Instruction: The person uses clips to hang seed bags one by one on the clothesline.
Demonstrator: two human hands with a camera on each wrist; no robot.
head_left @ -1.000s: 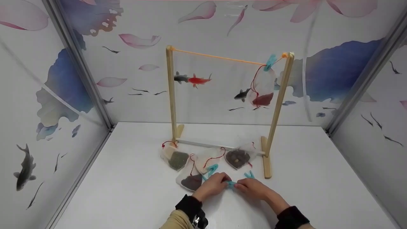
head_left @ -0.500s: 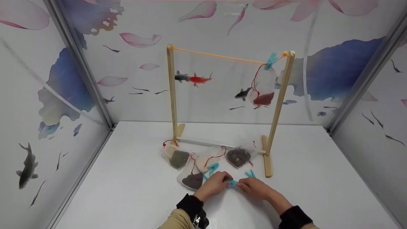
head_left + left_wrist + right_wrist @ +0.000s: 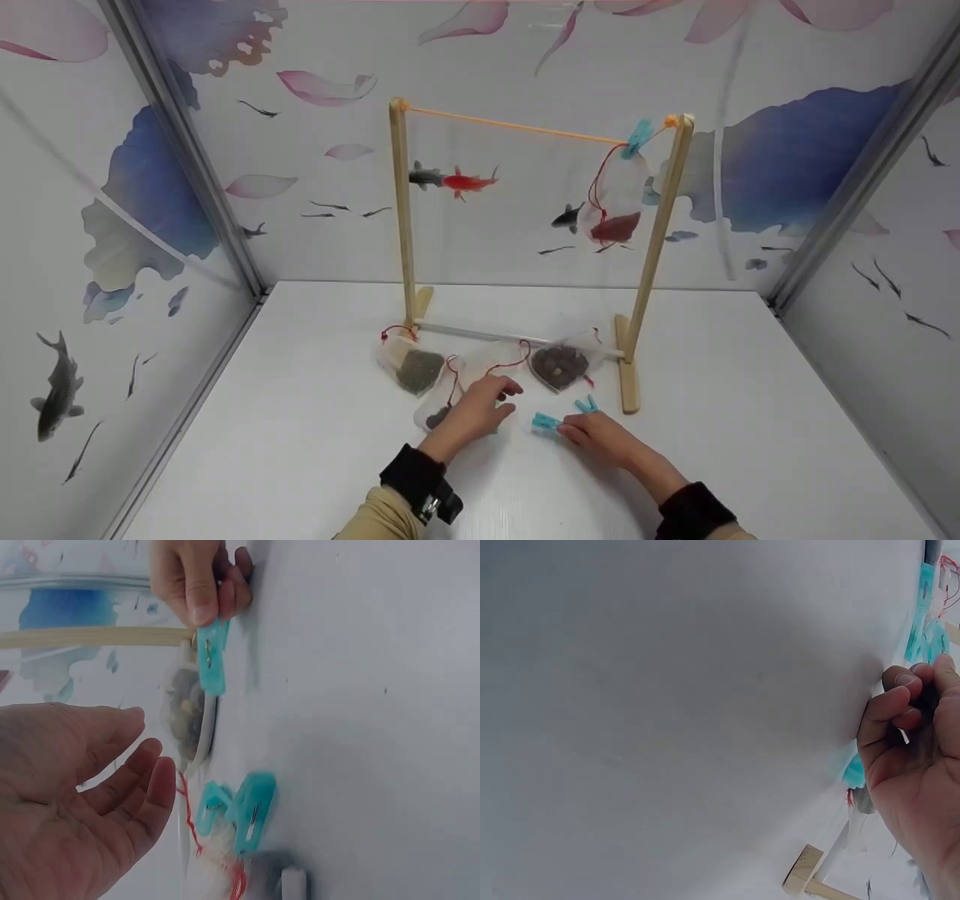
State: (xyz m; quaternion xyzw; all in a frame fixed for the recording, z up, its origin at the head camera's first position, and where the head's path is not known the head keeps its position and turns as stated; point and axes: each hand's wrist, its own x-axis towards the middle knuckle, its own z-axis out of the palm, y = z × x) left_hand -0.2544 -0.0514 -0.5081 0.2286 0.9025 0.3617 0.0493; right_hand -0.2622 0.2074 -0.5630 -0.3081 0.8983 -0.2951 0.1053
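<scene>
My right hand [image 3: 600,439] pinches a blue clothespin [image 3: 545,421] between thumb and fingers, just above the table. My left hand [image 3: 476,409] has its fingers spread loosely and holds nothing; it hovers over a mesh bag with dark contents [image 3: 437,417] and a pale bag [image 3: 480,365], partly covering both. Below that hand, the left wrist view shows more blue clothespins [image 3: 255,810] lying by the bags. Another clothespin [image 3: 587,405] lies just behind my right hand. A bag of brown stones [image 3: 559,366] and one with green filling [image 3: 418,371] lie farther back.
A wooden frame [image 3: 646,247] stands at the back, an orange cord [image 3: 510,129] strung between its posts. A bag with red contents [image 3: 616,226] hangs near the right post from a blue clothespin [image 3: 637,139]. Patterned panels [image 3: 480,247] enclose the white table [image 3: 300,450].
My left hand has let go of the clothespin and moved left over the bags, its fingers opening. The clothespin stays in my right hand, which has hardly moved.
</scene>
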